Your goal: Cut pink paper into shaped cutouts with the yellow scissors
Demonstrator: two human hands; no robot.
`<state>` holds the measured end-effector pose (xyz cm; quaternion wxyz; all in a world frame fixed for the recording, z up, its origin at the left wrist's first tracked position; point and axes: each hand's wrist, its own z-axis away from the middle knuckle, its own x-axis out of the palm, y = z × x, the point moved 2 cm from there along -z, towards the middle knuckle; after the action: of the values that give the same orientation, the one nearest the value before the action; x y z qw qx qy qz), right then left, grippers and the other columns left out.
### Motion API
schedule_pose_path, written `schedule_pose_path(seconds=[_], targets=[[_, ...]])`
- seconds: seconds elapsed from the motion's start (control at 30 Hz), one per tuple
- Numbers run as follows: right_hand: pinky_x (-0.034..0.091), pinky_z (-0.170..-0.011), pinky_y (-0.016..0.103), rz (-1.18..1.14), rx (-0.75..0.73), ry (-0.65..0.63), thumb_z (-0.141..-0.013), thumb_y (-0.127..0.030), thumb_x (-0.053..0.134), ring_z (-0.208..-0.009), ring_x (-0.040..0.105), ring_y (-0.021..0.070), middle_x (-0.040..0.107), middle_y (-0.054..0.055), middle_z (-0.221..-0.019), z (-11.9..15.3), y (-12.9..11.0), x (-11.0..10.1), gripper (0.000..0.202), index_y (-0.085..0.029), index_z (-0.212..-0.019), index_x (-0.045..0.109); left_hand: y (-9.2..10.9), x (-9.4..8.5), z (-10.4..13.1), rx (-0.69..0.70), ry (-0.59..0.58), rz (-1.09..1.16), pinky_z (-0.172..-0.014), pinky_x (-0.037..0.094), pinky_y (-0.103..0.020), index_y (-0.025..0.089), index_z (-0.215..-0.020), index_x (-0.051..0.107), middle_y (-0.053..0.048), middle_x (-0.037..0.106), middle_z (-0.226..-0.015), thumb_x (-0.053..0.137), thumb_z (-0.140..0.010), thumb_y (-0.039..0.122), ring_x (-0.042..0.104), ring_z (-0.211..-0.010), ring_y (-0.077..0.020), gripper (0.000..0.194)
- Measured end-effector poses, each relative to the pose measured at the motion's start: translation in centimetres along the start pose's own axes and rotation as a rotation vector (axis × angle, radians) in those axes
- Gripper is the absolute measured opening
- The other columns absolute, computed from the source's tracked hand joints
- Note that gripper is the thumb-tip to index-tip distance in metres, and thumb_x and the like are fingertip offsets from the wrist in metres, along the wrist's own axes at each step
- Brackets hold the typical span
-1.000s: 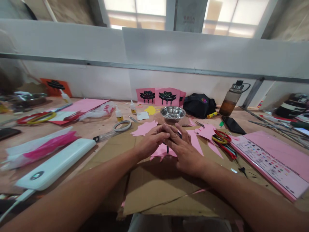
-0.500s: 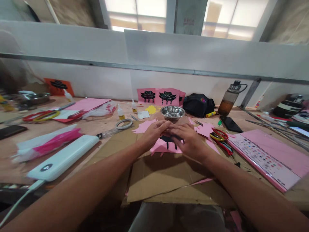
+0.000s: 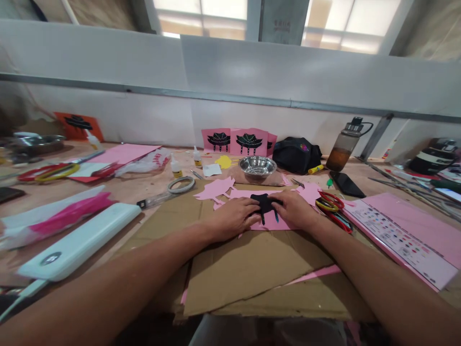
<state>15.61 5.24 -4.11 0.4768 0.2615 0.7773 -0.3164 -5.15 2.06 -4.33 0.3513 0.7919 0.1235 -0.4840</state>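
Observation:
A black paper cutout (image 3: 265, 203) with narrow strips hanging from its lower edge lies on a pink card (image 3: 257, 225). My left hand (image 3: 237, 215) rests flat over the card's left side, fingertips touching the cutout's left edge. From the right, my right hand (image 3: 296, 209) presses down on the cutout, its fingers spread and lying on it. Both hands cover the cutout's two ends. Pink paper scraps (image 3: 215, 188) lie just beyond my left hand. Under the card is a sheet of brown cardboard (image 3: 248, 274).
Behind the card stands a metal bowl (image 3: 257, 166), with finished pink cards (image 3: 248, 141) against the wall. Red-handled scissors (image 3: 330, 201) lie right, near a phone (image 3: 347, 184) and a water bottle (image 3: 342, 146). At left are a white lamp (image 3: 81, 240) and glue bottles (image 3: 176, 168).
My hands were together above the card; now they are apart and lowered onto it, one at each side of the black cutout. The view has shifted slightly.

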Motion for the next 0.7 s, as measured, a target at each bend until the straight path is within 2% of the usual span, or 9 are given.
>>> schedule_pose_path(seconds=[0.07, 0.27, 0.37, 0.5, 0.7], targets=[[0.050, -0.092, 0.038, 0.009, 0.003, -0.029, -0.090, -0.019, 0.056, -0.096, 0.068, 0.0232, 0.075, 0.011, -0.108, 0.0, 0.1, 0.0, 0.027, -0.018, -0.109, 0.075, 0.1, 0.1, 0.0, -0.015, 0.009, 0.016, -0.105, 0.041, -0.037, 0.024, -0.119, 0.068, -0.008, 0.068, -0.125, 0.045, -0.097, 0.037, 0.060, -0.118, -0.0231, 0.034], [0.048, -0.094, 0.038, 0.036, -0.003, 0.010, -0.085, -0.016, 0.062, -0.098, 0.067, 0.0234, 0.075, 0.011, -0.105, 0.2, 0.5, 0.2, 0.024, -0.017, -0.104, 0.076, 0.4, 0.4, 0.1, -0.036, 0.049, -0.002, -0.110, 0.038, -0.042, 0.021, -0.124, 0.065, -0.010, 0.064, -0.133, 0.044, -0.097, 0.034, 0.056, -0.124, -0.0245, 0.036], [0.048, -0.094, 0.039, 0.027, -0.022, 0.038, -0.085, -0.015, 0.063, -0.100, 0.065, 0.0237, 0.073, 0.013, -0.104, 0.2, 0.3, 0.1, 0.022, -0.015, -0.103, 0.076, 0.2, 0.3, 0.2, -0.111, 0.096, -0.043, -0.108, 0.039, -0.046, 0.018, -0.116, 0.068, -0.013, 0.067, -0.126, 0.047, -0.096, 0.033, 0.057, -0.120, -0.0276, 0.033], [0.047, -0.098, 0.041, -0.015, -0.055, 0.102, -0.087, -0.018, 0.063, -0.103, 0.064, 0.0237, 0.072, 0.013, -0.108, 0.1, -0.5, -0.2, 0.020, -0.016, -0.103, 0.076, -0.1, 0.0, 0.4, -0.178, 0.173, -0.020, -0.102, 0.044, -0.046, 0.020, -0.107, 0.070, -0.011, 0.070, -0.113, 0.056, -0.088, 0.026, 0.060, -0.110, -0.0274, 0.024], [0.045, -0.103, 0.044, 0.005, -0.033, -0.072, -0.092, -0.032, 0.061, -0.111, 0.063, 0.0261, 0.071, 0.012, -0.120, 0.1, -0.9, 0.8, 0.030, -0.019, -0.115, 0.073, -0.6, 0.2, 0.4, -0.173, 0.168, -0.030, -0.099, 0.046, -0.045, 0.020, -0.103, 0.071, -0.010, 0.069, -0.109, 0.058, -0.085, 0.022, 0.060, -0.107, -0.0266, 0.023]])
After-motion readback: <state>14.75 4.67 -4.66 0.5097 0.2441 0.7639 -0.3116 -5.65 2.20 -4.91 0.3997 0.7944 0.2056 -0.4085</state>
